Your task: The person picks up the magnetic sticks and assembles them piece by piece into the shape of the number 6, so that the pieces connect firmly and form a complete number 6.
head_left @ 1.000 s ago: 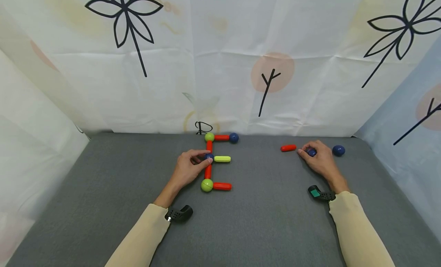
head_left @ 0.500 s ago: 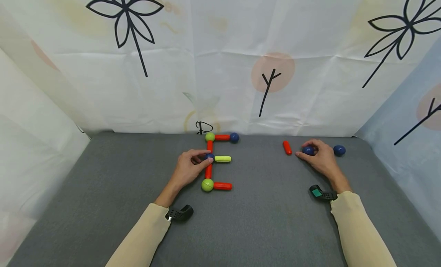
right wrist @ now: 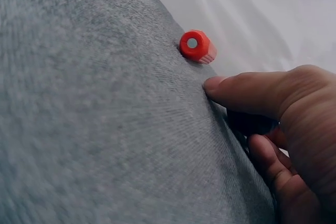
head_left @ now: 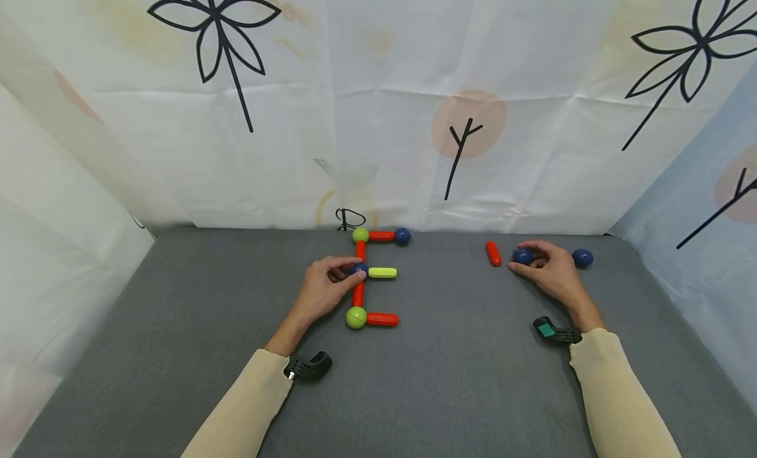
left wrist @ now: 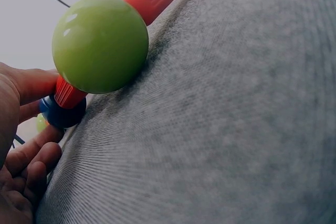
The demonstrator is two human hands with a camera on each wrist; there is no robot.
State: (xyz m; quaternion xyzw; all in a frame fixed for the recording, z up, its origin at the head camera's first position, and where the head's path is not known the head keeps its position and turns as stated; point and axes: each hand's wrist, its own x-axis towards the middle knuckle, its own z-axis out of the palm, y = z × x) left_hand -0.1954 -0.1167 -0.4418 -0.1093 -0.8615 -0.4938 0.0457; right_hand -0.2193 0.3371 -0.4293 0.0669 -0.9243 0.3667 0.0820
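My left hand (head_left: 322, 288) pinches a blue ball (head_left: 359, 269) between thumb and fingers, midway along an E-shaped figure of magnetic sticks and balls. Two red sticks run from that ball to a green ball (head_left: 360, 235) at the back and another green ball (left wrist: 100, 44) at the front. A yellow-green stick (head_left: 382, 273) points right from the middle. On the right, my right hand (head_left: 551, 269) has thumb and fingers loosely around a second blue ball (head_left: 523, 257) on the table. In the right wrist view, the thumb mostly hides that ball.
A loose red stick (head_left: 493, 253) lies left of my right hand, a further blue ball (head_left: 582, 258) to its right. The figure's back red stick (head_left: 381, 236) ends in a blue ball (head_left: 402, 236); its front red stick (head_left: 382, 319) has a bare end. Cloth walls stand behind the grey table.
The loose red stick has turned from nearly sideways to nearly upright in the head view. The blue ball by my right hand has shifted left toward its fingertips. My left hand keeps still.
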